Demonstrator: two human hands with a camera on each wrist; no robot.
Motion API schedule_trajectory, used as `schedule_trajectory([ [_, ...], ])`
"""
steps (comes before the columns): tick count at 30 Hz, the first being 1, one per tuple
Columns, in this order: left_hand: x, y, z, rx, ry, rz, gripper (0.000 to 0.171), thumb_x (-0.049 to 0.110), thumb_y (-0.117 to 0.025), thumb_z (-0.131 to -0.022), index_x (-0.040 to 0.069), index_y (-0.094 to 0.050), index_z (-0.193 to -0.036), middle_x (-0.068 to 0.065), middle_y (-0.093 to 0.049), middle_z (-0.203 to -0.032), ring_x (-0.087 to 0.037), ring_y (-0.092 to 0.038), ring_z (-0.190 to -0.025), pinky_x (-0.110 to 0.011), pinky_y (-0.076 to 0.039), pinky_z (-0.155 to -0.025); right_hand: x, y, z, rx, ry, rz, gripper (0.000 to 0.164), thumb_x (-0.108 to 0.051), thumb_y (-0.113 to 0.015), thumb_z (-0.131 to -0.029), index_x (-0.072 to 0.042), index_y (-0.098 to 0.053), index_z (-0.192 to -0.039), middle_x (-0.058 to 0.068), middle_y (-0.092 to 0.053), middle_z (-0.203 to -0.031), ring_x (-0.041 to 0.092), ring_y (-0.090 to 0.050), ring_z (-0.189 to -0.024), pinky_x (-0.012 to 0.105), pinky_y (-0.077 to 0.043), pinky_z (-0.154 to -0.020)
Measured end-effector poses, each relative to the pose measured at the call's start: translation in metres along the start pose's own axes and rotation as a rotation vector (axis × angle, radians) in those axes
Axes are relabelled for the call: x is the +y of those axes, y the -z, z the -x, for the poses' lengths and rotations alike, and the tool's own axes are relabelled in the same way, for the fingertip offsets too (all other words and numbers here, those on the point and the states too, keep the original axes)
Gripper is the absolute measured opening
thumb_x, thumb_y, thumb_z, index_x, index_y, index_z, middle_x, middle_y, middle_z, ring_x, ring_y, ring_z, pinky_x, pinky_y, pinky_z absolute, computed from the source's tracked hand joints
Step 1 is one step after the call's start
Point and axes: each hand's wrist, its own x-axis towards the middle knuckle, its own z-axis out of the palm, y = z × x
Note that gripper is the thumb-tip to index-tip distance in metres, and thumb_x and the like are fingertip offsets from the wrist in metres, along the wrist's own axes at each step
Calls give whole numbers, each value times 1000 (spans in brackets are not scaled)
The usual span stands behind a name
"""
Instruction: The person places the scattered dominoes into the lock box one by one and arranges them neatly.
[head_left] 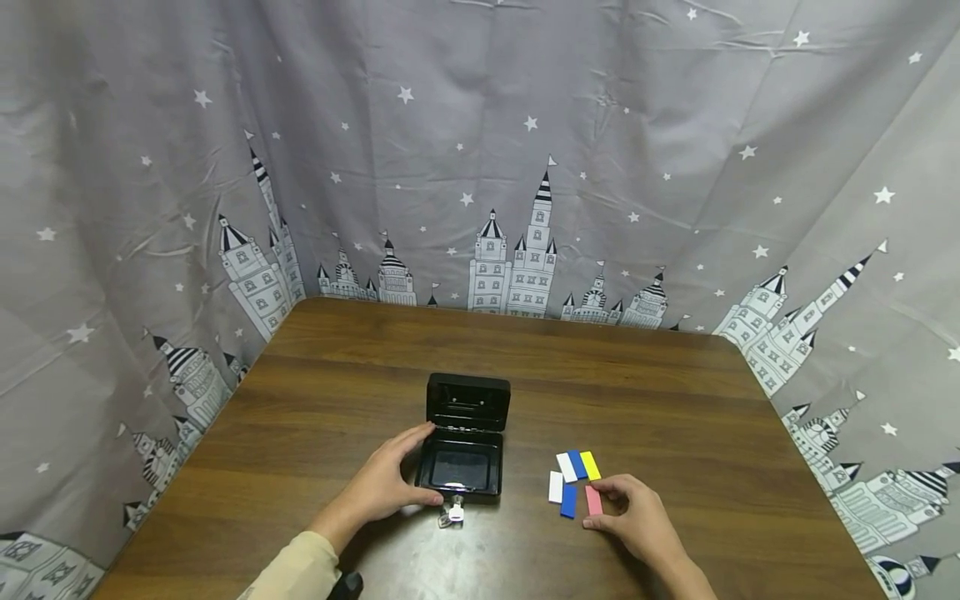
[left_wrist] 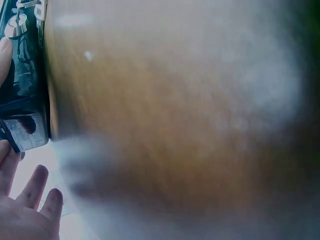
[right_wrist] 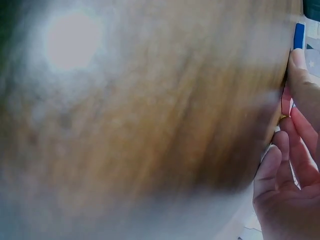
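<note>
A small black cash box [head_left: 480, 499] stands on the table with its lid [head_left: 468, 403] raised; only its dark inner tray shows inside. My left hand [head_left: 381, 486] holds the box by its left side, thumb at the front corner and fingers near the hinge. Keys [head_left: 454, 512] hang at the front lock. To the right of the box, my right hand [head_left: 637, 515] has a pink tile [head_left: 593, 500] between thumb and index finger. Beside it lie a blue tile [head_left: 568, 502] and a white tile [head_left: 555, 487]. Behind are another white, another blue and a yellow tile [head_left: 591, 466].
The brown wooden table [head_left: 360, 358] reaches back to a grey curtain [head_left: 600, 108] printed with castles and stars, which also hangs along both sides. A dark object [head_left: 347, 586] shows by the left sleeve at the bottom edge.
</note>
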Motion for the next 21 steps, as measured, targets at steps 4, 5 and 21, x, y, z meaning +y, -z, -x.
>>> schedule_trajectory([
  [4, 1, 1, 1, -3, 12, 0, 104, 38, -97, -61, 8, -49, -149, -9, -47, -152, -37, -41, -139, -58, -32, -112, 1, 2, 0, -23, -9, -9, 53, -21, -98, -59, -12, -75, -107, -4, -67, -101, 11, -59, -89, 30, -53, -78],
  [5, 1, 1, 1, -3, 14, 1, 105, 37, -97, -61, 9, -49, -149, -9, -47, -152, -37, -40, -139, -58, -32, -112, 1, 3, 0, -28, -8, -16, 55, -21, -98, -58, -11, -75, -107, -4, -67, -101, 11, -59, -89, 30, -53, -78],
  [21, -2, 1, -1, -12, 10, -1, 105, 38, -97, -61, 8, -48, -150, -9, -46, -153, -37, -39, -140, -57, -30, -113, 5, 10, -3, -90, 31, -20, 48, -22, -98, -60, -11, -76, -101, -4, -65, -93, 14, -59, -88, 25, -51, -72],
])
